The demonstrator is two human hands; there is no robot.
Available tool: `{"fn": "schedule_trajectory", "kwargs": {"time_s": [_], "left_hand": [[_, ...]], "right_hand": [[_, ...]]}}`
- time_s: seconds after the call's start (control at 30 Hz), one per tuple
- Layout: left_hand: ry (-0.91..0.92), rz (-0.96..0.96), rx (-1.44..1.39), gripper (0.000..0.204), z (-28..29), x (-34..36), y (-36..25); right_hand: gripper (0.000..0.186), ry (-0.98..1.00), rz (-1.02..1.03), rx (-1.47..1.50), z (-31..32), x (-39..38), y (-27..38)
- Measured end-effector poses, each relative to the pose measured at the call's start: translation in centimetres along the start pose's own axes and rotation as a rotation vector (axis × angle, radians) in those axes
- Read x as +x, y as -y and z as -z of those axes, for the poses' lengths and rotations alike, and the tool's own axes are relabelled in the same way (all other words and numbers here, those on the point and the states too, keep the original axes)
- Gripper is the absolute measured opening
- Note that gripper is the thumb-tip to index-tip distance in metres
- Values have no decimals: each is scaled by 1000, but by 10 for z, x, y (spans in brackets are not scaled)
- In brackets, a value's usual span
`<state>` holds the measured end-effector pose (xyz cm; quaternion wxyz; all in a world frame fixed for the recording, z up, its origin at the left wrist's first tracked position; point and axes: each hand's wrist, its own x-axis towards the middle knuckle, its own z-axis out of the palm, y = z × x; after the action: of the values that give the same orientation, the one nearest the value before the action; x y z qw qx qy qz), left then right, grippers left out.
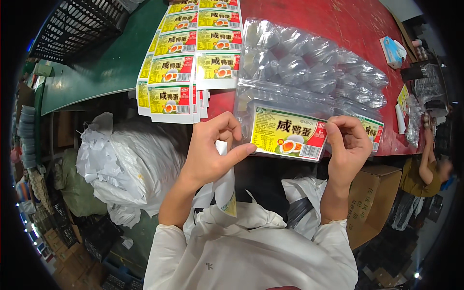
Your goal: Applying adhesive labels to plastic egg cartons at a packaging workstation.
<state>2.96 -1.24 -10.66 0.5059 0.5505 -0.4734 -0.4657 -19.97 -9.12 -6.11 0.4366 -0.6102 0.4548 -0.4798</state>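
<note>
A yellow and red printed label (290,133) with a picture of cut eggs lies over the near flap of a clear plastic egg tray (290,63). My right hand (347,147) pinches the label's right end between thumb and fingers. At the other end, the thumb of my left hand (210,150) touches the lower left corner. A curled white label strip (224,188) passes through my left hand's curved fingers and hangs below it, with a bit of yellow print near its lower end. Whether the label is fully stuck to the flap, I cannot tell.
Label sheets (169,70) lie in overlapping stacks on the red table (309,12), left of the trays. More clear trays (360,77) sit to the right, near a tissue pack (393,52). A black crate (79,29), white sacks (130,164) and a cardboard box (369,205) surround me. Another person (420,169) is far right.
</note>
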Motion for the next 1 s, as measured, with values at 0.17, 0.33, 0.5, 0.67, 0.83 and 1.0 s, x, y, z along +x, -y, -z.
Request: {"fn": "schedule_trajectory", "kwargs": {"time_s": [0.17, 0.33, 0.5, 0.67, 0.83, 1.0], "left_hand": [[12, 11, 23, 26, 1, -1, 1], [-10, -21, 67, 25, -1, -2, -2], [-58, -19, 197, 21, -4, -5, -12], [-36, -127, 306, 49, -12, 2, -25], [-53, -49, 313, 61, -8, -1, -28], [-59, -60, 392, 61, -12, -3, -34]], "right_hand": [[9, 2, 4, -1, 0, -1, -1], [9, 4, 3, -11, -2, -1, 1], [8, 21, -28, -67, -3, 2, 7], [6, 83, 1, -291, 0, 9, 15], [16, 190, 104, -780, -9, 13, 39], [34, 85, 118, -1177, -11, 18, 45]]}}
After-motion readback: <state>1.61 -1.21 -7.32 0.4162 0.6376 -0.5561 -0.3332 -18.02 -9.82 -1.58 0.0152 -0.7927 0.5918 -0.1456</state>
